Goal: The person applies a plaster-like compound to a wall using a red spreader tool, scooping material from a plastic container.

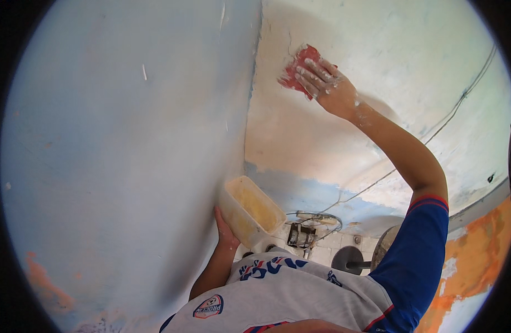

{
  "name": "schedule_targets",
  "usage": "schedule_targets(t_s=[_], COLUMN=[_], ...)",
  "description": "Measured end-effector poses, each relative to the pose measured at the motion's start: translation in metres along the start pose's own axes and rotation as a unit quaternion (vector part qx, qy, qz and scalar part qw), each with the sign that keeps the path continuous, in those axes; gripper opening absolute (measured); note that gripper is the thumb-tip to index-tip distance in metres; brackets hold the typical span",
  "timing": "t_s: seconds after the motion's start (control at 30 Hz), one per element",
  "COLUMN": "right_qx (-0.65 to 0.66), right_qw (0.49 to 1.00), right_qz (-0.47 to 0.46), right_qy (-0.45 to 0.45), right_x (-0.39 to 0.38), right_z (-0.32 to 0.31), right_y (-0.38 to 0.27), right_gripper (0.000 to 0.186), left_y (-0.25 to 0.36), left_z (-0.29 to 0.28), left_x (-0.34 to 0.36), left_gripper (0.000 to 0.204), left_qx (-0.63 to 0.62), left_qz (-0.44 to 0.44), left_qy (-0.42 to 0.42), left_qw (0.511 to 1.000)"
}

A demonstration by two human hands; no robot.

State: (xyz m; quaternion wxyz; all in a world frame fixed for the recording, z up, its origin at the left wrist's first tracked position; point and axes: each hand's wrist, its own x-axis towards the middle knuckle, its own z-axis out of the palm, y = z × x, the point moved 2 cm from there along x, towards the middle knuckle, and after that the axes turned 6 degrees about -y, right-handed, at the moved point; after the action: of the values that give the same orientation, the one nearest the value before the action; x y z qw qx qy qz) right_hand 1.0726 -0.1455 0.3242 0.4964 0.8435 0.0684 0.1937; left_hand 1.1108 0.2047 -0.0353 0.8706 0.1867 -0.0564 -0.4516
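My right hand [330, 89] reaches up to the wall on the right, its fingers laid across a red flat piece [301, 69] pressed against the surface. White paste smears the fingers and the edges of that piece; whether it is a cloth, a sheet or a spreader I cannot tell. Low by my body, my left hand [225, 228] grips the side of a rectangular pale plastic tub [266, 222]. The tub is tilted, with a yellowish inside; most of the fingers are hidden behind it.
A blue-grey wall [127, 139] stands close on the left and meets the cream wall [311, 139] at a corner. Thin cables [461, 100] run across the right wall. Below lie a wire coil [322, 219], a dirty box-shaped object [301, 235] and a dark round object [348, 260].
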Motion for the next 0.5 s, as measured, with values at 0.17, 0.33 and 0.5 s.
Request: schedule_targets(t_s=[0.17,0.33,0.5], right_qx=[-0.035,-0.046,0.021], right_qw=[0.997,0.998,0.986], right_qz=[0.055,-0.029,-0.036], right_qy=[0.05,0.036,0.159], right_x=[0.056,0.038,0.029], right_z=[-0.015,0.019,-0.02], right_y=[0.029,0.021,0.013], right_gripper=[0.053,0.046,0.03], left_y=[-0.014,-0.006,-0.002], left_z=[-0.007,-0.013,-0.009], left_x=[-0.006,-0.01,-0.017], left_gripper=[0.081,0.078,0.076], left_qx=[-0.033,-0.013,-0.019], left_qz=[-0.048,-0.001,0.014], left_qy=[-0.02,0.035,0.044], left_qw=[0.998,0.999,0.999])
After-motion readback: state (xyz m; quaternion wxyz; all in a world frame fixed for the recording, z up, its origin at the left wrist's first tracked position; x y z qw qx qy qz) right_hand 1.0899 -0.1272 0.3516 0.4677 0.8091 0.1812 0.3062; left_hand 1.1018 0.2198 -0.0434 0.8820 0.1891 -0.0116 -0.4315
